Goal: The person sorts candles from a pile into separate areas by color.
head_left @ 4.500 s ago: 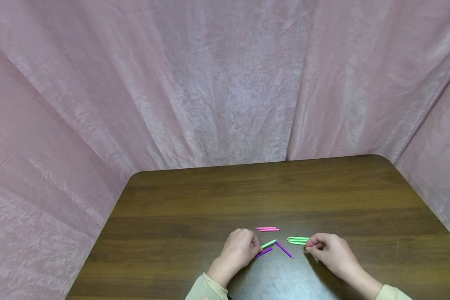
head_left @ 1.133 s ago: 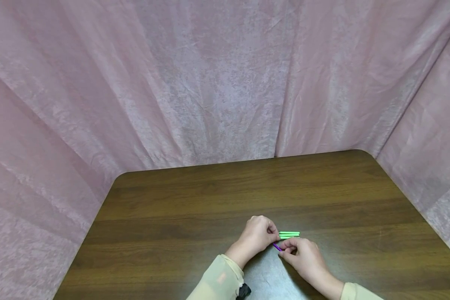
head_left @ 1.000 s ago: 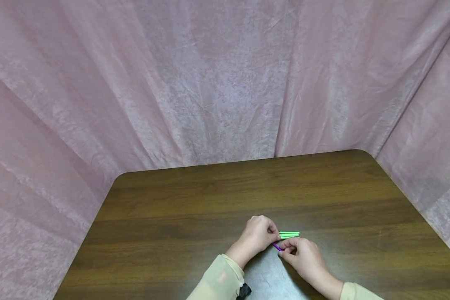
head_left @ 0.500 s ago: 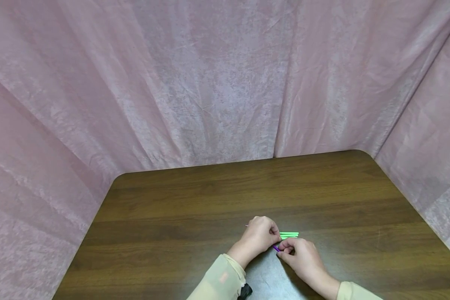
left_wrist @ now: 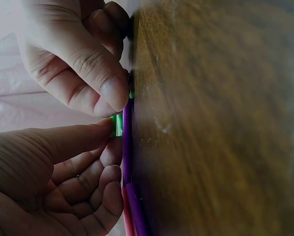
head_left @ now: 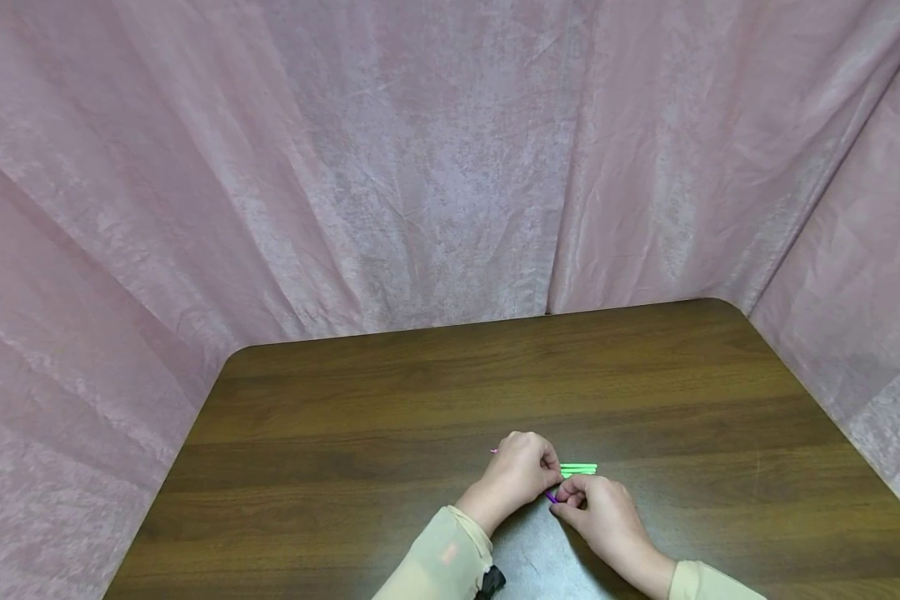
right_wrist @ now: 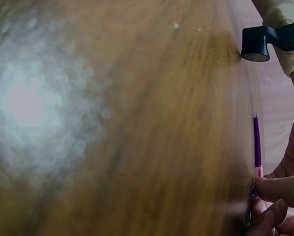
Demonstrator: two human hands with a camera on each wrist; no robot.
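Observation:
My left hand [head_left: 517, 471] pinches a short green candle [left_wrist: 116, 126] between thumb and fingers, most of it hidden in the grip. Close in front and to the right, my right hand [head_left: 603, 512] pinches one end of a thin purple candle [left_wrist: 127, 147] low at the tabletop. Several green candles [head_left: 579, 467] lie side by side just beyond the fingertips, their left ends covered by the left hand. A second purple candle [left_wrist: 137, 206] lies end to end with the first in the left wrist view, a pink candle [left_wrist: 128, 211] beside it.
The brown wooden table [head_left: 390, 400] has rounded far corners, with pink curtains [head_left: 420, 167] behind and at both sides. A pink tip [head_left: 494, 451] shows past the left hand's knuckles. A black device [right_wrist: 265, 42] sits at the left sleeve.
Since the oldest frame, both hands have come together and the right hand has moved from the green candles to a purple one. Within the last second it has slid slightly left with that candle.

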